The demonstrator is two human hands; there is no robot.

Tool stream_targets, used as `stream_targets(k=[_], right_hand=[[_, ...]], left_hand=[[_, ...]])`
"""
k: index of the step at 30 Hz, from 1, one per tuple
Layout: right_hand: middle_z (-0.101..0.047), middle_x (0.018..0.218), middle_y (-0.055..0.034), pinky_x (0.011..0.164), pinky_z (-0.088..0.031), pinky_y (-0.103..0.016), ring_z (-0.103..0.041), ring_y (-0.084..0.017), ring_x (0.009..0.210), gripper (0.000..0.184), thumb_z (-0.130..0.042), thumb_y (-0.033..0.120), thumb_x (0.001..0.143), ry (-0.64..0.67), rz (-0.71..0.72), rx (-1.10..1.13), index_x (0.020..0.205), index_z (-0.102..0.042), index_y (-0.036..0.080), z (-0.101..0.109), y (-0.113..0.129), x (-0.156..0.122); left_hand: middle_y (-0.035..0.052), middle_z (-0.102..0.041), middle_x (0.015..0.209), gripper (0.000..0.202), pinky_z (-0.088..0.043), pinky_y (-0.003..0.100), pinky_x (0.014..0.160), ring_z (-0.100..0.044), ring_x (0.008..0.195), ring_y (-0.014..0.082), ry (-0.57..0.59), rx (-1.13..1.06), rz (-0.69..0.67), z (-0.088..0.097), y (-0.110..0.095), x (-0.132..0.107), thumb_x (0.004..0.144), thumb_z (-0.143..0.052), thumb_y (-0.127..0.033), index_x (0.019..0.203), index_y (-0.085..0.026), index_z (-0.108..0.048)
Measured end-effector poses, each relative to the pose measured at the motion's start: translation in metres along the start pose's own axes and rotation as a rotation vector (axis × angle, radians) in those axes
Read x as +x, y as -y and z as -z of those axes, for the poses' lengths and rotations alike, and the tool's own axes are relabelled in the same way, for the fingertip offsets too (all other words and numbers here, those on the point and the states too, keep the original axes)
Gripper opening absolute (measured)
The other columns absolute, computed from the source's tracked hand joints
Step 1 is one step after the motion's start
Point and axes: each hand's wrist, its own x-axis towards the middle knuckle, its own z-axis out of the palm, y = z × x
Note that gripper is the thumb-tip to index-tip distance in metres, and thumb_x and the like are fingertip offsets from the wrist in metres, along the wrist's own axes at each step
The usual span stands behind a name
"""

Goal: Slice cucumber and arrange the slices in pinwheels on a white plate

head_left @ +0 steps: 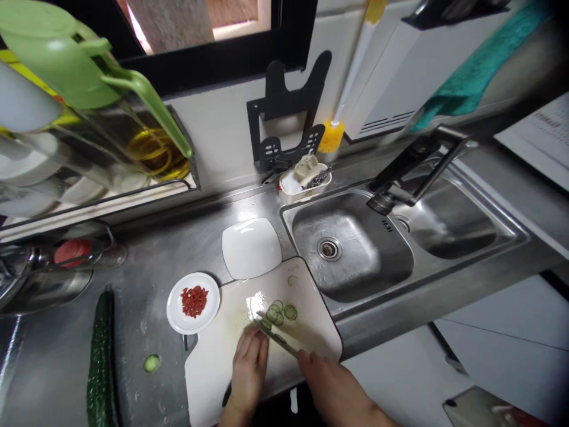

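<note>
My right hand [326, 379] is closed round the handle of a kitchen knife [283, 343], its blade pointing up and left over a white cutting board [211, 367]. My left hand [249, 359] is closed on a cucumber [226, 394] beside the blade; most of that cucumber is hidden under the hand, with a dark green part showing near the wrist. Several thin cucumber slices [275, 313] lie just beyond the knife. One more slice [292, 280] rests apart, near the board's far right corner.
Beyond the board sits a white square plate [252, 248]. Left of it, a small white plate [172, 308] holds red berries. A whole cucumber [101, 362] and a cut end [152, 363] lie on the steel counter. The double sink [351, 243] with its faucet [409, 172] is on the right.
</note>
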Motion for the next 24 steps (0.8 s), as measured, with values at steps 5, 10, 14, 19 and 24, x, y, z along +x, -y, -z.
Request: stream_targets(k=[5,10,14,19,24], right_hand=[[-0.070,0.081,-0.0056,0.054,-0.047,-0.022,-0.068,-0.019,0.069,0.036,-0.038,-0.002,0.081,0.023,0.004,-0.030,0.097,-0.063,0.018,0.002,0.003,0.004],[-0.070,0.081,-0.0057,0.054,-0.048,-0.024,-0.068,-0.020,0.070,0.037,-0.038,-0.004,0.080,0.046,0.006,-0.026,0.098,-0.062,0.018,-0.003,0.003,0.010],[-0.070,0.081,-0.0063,0.054,-0.048,-0.024,-0.068,-0.019,0.070,0.037,-0.038,-0.004,0.080,0.043,0.017,-0.044,0.097,-0.063,0.018,-0.006,0.005,0.015],[-0.070,0.081,-0.0076,0.056,-0.049,-0.025,-0.067,-0.020,0.070,0.038,-0.037,-0.004,0.079,0.015,0.023,-0.050,0.099,-0.063,0.017,-0.012,0.006,0.022],[-0.069,0.085,-0.0088,0.059,-0.049,-0.026,-0.067,-0.021,0.074,0.040,-0.035,-0.004,0.079,0.010,0.019,-0.025,0.100,-0.063,0.016,-0.024,0.003,0.029]], left_hand=[[0.0054,-0.066,0.102,0.021,-0.050,0.038,0.095,-0.060,0.103,0.0186,0.004,0.004,-0.006,0.000,0.000,0.000,0.090,-0.044,-0.016,0.099,-0.019,-0.062],[0.0055,-0.067,0.101,0.020,-0.050,0.036,0.093,-0.061,0.102,0.0179,-0.003,0.005,-0.012,-0.001,0.001,0.000,0.089,-0.045,-0.016,0.099,-0.019,-0.062],[0.0053,-0.067,0.101,0.019,-0.051,0.037,0.093,-0.061,0.101,0.0178,0.000,0.001,-0.013,-0.001,0.001,0.000,0.089,-0.047,-0.016,0.099,-0.019,-0.062],[0.0050,-0.067,0.104,0.020,-0.050,0.037,0.094,-0.061,0.102,0.0178,0.001,-0.001,-0.015,-0.001,0.000,0.001,0.089,-0.047,-0.017,0.102,-0.019,-0.062],[0.0063,-0.067,0.104,0.021,-0.050,0.039,0.095,-0.061,0.102,0.0180,0.001,-0.013,-0.019,-0.001,0.000,0.001,0.089,-0.046,-0.017,0.103,-0.019,-0.061]])
